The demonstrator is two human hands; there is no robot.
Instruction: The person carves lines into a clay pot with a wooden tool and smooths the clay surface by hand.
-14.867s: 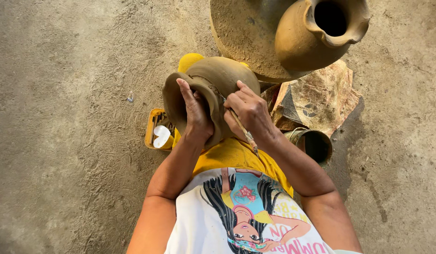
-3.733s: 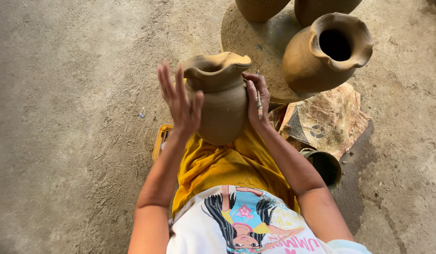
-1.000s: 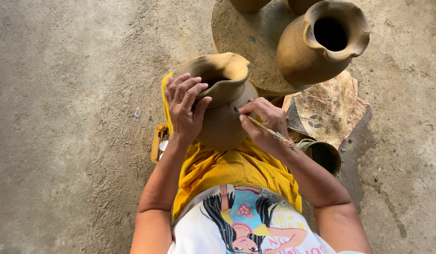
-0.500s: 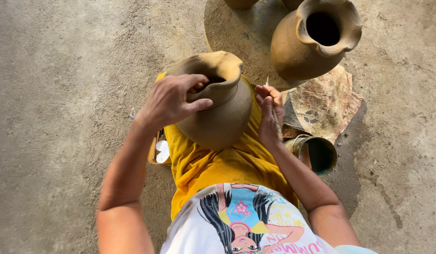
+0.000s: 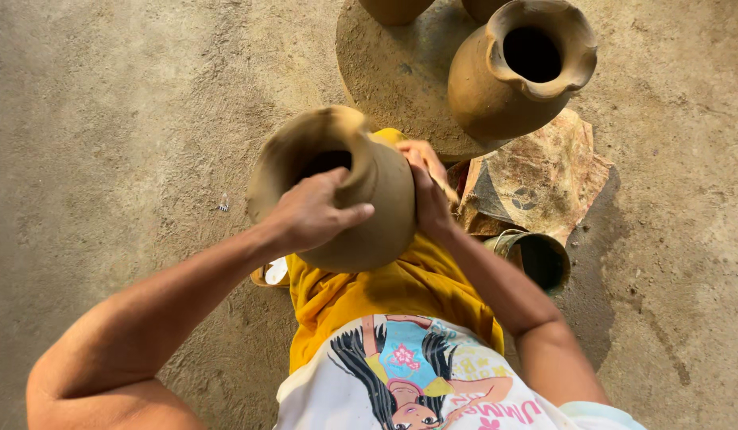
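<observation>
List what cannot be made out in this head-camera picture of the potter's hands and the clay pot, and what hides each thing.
- Right hand: palm behind the clay pot; any tool unclear.
- Left hand: fingertips inside the rim.
- Pot base: hidden by the yellow cloth.
- Two far pots: cut by the top edge.

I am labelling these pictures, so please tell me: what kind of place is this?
Probably a simple pottery workshop, perhaps outdoors. The person's hands hold an unfired clay pot on the lap, a finished clay jar stands on a round slab, and the ground is bare packed earth.
</observation>
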